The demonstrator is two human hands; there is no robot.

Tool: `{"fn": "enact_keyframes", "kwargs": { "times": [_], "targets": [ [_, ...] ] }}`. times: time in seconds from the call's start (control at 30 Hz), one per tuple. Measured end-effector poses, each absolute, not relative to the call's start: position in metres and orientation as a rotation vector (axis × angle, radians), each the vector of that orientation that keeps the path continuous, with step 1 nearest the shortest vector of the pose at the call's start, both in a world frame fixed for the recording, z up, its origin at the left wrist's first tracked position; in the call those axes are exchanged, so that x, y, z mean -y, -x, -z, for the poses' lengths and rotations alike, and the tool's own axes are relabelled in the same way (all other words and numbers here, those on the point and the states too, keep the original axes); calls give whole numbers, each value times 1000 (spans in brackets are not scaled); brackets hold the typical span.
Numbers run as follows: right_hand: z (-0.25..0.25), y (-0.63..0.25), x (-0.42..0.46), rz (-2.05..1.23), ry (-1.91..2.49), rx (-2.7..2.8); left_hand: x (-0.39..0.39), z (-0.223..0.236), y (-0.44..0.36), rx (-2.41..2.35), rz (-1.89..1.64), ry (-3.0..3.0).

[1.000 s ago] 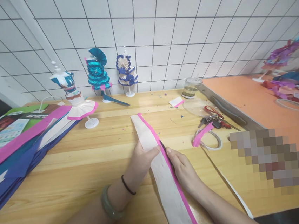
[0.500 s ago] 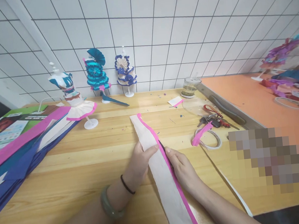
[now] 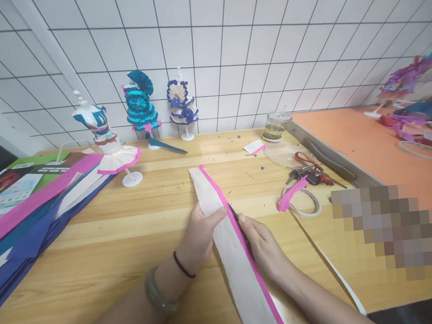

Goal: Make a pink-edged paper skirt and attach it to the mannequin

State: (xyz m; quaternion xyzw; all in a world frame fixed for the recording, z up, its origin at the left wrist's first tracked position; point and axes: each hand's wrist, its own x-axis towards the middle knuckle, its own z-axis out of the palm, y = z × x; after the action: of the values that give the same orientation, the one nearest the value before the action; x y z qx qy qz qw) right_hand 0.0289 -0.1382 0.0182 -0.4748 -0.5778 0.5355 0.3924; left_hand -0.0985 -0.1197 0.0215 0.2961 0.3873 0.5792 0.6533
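Note:
My left hand (image 3: pixel 203 232) is closed on a long white crepe paper strip (image 3: pixel 231 260) with a pink border along its right edge. The thumb lies on top of the paper, close to the pink border; the other fingers are hidden beneath. My right hand (image 3: pixel 260 242) grips a slim dark tool (image 3: pixel 233 212), mostly hidden by the fingers. Its narrow tip lies against the pink border, just beside my left thumb. The strip's far end rises away from me, and its near end runs out at the bottom of the view.
Small dress forms in paper outfits (image 3: pixel 118 158) stand along the back. Coloured paper strips (image 3: pixel 35 235) lie at left. To the right are a tape roll (image 3: pixel 313 201) with a pink scrap, keys (image 3: pixel 309 176), a lidded cup (image 3: pixel 274 127), and an orange board (image 3: pixel 346 139).
The strip's upper part has straightened slightly and shifted a little, its pink edge less wavy. Both hands keep their grip, almost in the same place.

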Motion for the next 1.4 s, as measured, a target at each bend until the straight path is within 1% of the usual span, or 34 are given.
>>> {"fn": "enact_keyframes", "kwargs": {
  "times": [0.77, 1.4],
  "targets": [
    [-19, -27, 137, -1312, 1246, 1462, 122, -15, 95, -910, -1314, -765],
    [-12, -27, 136, -1329, 1220, 1555, 115, -19, 107, -801, -1291, -592]
  ]
}}
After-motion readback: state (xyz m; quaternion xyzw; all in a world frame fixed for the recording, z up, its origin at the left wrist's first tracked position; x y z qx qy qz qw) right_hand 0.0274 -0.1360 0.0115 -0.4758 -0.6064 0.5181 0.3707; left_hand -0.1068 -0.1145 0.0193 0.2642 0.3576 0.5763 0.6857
